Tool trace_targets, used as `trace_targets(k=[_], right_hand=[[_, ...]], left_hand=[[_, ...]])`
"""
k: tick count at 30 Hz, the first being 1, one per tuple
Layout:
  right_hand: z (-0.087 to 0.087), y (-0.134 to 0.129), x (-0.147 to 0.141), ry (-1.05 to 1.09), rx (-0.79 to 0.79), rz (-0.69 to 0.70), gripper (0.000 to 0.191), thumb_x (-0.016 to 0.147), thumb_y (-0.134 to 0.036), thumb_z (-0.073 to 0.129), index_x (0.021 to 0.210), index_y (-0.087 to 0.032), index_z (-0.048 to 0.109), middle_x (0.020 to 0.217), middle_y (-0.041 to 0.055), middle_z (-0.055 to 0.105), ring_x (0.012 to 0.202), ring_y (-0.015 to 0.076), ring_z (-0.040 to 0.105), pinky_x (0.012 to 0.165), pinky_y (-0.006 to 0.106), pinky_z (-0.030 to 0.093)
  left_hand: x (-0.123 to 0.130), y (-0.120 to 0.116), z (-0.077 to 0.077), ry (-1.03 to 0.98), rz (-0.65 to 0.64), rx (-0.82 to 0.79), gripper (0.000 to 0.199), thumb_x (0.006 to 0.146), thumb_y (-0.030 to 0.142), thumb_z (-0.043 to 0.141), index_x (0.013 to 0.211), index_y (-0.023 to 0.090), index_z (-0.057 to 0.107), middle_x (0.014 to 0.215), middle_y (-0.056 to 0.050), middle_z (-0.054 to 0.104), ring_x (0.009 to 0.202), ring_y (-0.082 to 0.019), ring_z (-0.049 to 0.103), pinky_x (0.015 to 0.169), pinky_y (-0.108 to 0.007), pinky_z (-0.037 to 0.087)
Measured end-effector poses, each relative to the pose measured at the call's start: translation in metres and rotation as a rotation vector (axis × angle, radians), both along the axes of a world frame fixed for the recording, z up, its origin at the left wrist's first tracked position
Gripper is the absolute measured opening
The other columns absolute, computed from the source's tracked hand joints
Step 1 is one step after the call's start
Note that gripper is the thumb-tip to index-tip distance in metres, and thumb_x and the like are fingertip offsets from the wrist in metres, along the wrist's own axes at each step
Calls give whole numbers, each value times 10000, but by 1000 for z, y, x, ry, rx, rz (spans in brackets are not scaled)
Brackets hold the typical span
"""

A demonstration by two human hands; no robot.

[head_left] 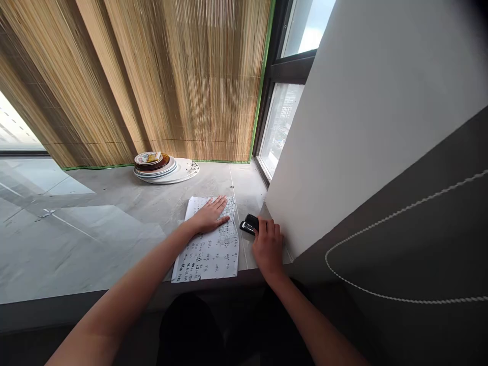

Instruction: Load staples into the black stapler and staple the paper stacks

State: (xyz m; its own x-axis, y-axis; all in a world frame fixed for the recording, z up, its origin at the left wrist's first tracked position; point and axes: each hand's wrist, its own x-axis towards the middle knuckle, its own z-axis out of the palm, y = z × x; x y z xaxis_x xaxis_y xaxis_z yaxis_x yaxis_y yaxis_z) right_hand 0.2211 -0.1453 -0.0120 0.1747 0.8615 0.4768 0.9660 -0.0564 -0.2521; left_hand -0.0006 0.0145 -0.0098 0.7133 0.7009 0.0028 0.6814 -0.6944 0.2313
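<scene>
Sheets of paper (213, 259) covered in handwriting lie on the tiled ledge, their lower edge at the ledge's front. My left hand (209, 216) rests flat on the upper part of the sheets, fingers stretched out, covering some of the writing. Just right of the paper, my right hand (268, 241) is closed around a black stapler (249, 223). The stapler's front end points left toward the paper, a small gap apart from it. Its rear part is hidden in my fingers.
Behind the paper stands a stack of plates (163, 173) by a bamboo blind (183, 81). A small shiny item (46, 213) lies far left on the ledge (114, 244). A white wall (343, 127) closes the right side, with a looped bead cord (343, 239) hanging there.
</scene>
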Motion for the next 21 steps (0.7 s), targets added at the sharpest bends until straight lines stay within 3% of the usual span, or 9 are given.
trace_targets(k=[3,5,8,11,14,16,21], right_hand=[[-1,1,0,1,9,9,374,1030,-136,448,1378,-168,581,1215,166,656,1090,322,570,845,444,455],[-1,1,0,7,17,9,376,1023,-136,456,1375,-172,583,1209,165,660,1093,324,572,849,443,454],[-1,0,-1,11,20,10,371,1022,-138,462,1371,-170,586,1201,165,660,1087,326,575,845,437,448],[0,-1,-1,12,16,22,362,1029,-137,446,1361,-160,588,1198,169,656,1083,331,574,833,435,441],[-1,-1,0,14,15,25,357,1033,-139,435,1355,-159,588,1192,170,657,1063,331,572,817,432,433],[-1,-1,0,3,17,21,360,1040,-146,425,1363,-153,584,1186,171,655,1049,330,570,810,433,431],[-4,-1,0,-34,42,24,370,1043,-155,395,1361,-135,583,1162,180,655,1032,335,564,784,442,441]], left_hand=[[2,-4,4,-21,2,18,797,1085,639,342,1702,136,307,1786,-165,179,1671,-328,145,1347,-560,141],[5,-9,8,-39,-25,78,685,1091,554,391,1648,157,434,1776,-157,240,1660,-339,196,1340,-576,167],[11,-18,12,-30,-2,149,574,1088,416,408,1541,100,567,1709,-211,383,1612,-350,328,1328,-559,229],[15,-28,11,-11,60,78,698,1086,520,404,1598,52,476,1720,-248,337,1622,-369,301,1322,-541,249],[18,-38,7,8,55,-23,975,1015,750,423,1694,63,291,1776,-230,161,1666,-400,108,1340,-554,157],[20,-44,5,13,71,-46,1067,982,815,417,1713,62,223,1783,-226,101,1668,-411,35,1345,-561,102],[21,-59,2,-13,116,-33,950,1036,748,391,1695,70,302,1768,-226,175,1663,-405,108,1345,-557,150]])
